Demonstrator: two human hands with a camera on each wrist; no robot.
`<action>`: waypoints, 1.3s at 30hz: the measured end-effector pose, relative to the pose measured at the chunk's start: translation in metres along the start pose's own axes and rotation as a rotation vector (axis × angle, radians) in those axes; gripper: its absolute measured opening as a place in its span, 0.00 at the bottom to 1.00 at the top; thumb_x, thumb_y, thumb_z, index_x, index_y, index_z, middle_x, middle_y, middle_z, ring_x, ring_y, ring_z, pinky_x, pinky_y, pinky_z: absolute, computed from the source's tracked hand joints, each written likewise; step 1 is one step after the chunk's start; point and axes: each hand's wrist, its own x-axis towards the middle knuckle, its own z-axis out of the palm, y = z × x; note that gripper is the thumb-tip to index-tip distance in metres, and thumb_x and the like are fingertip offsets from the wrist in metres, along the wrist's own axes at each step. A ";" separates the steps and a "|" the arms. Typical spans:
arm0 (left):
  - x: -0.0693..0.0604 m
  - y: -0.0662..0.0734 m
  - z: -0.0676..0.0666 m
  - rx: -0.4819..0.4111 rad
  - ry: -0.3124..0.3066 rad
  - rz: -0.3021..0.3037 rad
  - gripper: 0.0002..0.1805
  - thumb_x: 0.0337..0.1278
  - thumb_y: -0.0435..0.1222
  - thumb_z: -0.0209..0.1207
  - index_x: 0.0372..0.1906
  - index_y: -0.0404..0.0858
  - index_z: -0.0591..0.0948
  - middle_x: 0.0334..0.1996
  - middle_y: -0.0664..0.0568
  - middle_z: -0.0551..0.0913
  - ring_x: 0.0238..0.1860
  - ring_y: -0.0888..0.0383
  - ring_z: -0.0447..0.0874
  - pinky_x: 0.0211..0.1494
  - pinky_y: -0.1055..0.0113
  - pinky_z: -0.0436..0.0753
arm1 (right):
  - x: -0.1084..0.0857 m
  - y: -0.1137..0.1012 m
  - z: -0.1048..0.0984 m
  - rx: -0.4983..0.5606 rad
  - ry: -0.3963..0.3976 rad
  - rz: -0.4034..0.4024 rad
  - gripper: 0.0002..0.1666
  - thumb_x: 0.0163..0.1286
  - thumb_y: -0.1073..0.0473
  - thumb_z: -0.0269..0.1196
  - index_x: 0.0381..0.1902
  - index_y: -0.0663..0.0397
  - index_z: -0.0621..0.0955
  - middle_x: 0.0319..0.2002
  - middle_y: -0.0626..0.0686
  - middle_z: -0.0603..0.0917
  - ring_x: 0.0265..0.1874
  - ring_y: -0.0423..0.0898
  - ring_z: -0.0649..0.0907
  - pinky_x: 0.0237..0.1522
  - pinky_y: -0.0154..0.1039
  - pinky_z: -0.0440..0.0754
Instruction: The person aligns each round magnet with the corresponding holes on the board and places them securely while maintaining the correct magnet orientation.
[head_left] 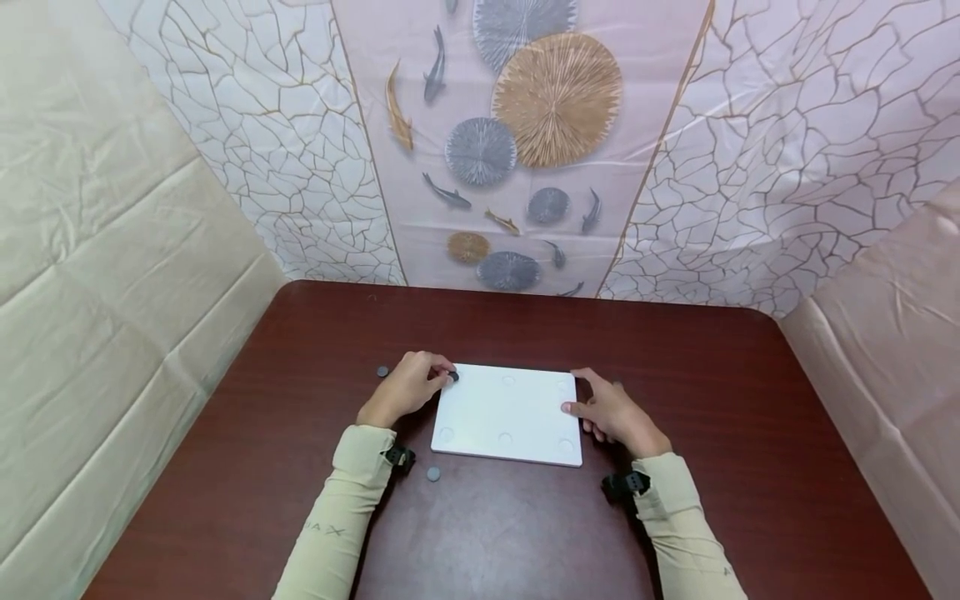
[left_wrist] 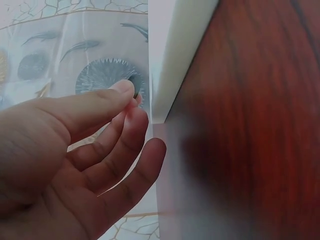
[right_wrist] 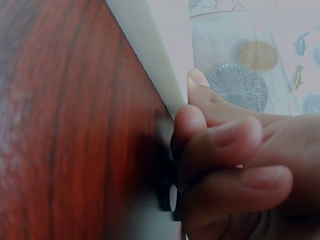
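A white rectangular board [head_left: 510, 408] with several shallow round recesses lies flat on the table. At its far left corner my left hand [head_left: 405, 387] pinches a small dark disc [head_left: 453, 377] between thumb and fingertips; in the left wrist view the disc [left_wrist: 134, 82] is mostly covered by the thumb. My right hand [head_left: 611, 410] holds the board's right edge, thumb on the top face and index finger at the far right corner. The right wrist view shows the other fingers [right_wrist: 225, 135] curled beside the board's edge [right_wrist: 150, 50].
One grey disc [head_left: 382, 372] lies left of my left hand, and another grey disc [head_left: 433, 474] sits in front of the board's near left corner. The dark red table [head_left: 712, 392] meets a patterned cloth backdrop [head_left: 480, 208]. Something dark and blurred [right_wrist: 162, 175] shows below my right fingers.
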 end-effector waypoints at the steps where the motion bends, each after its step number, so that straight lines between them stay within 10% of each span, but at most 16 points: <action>1: 0.000 0.000 0.002 -0.005 0.000 -0.008 0.08 0.72 0.29 0.64 0.50 0.34 0.89 0.41 0.48 0.90 0.40 0.58 0.87 0.45 0.63 0.85 | 0.000 0.000 0.000 0.001 0.000 0.006 0.42 0.79 0.52 0.65 0.83 0.48 0.60 0.22 0.54 0.81 0.13 0.45 0.76 0.18 0.39 0.73; 20: 0.001 0.000 0.009 -0.029 0.075 -0.123 0.07 0.67 0.30 0.69 0.44 0.41 0.94 0.43 0.49 0.92 0.35 0.60 0.87 0.36 0.67 0.83 | 0.002 0.001 0.001 -0.007 -0.006 -0.031 0.41 0.79 0.53 0.66 0.82 0.50 0.61 0.21 0.54 0.80 0.12 0.45 0.75 0.16 0.38 0.73; 39: -0.001 -0.003 0.001 -0.023 0.057 -0.045 0.07 0.72 0.34 0.66 0.47 0.38 0.90 0.34 0.54 0.88 0.35 0.61 0.83 0.41 0.64 0.82 | 0.000 0.004 0.001 0.021 -0.009 -0.013 0.42 0.79 0.53 0.65 0.82 0.48 0.60 0.21 0.54 0.81 0.12 0.45 0.75 0.17 0.39 0.74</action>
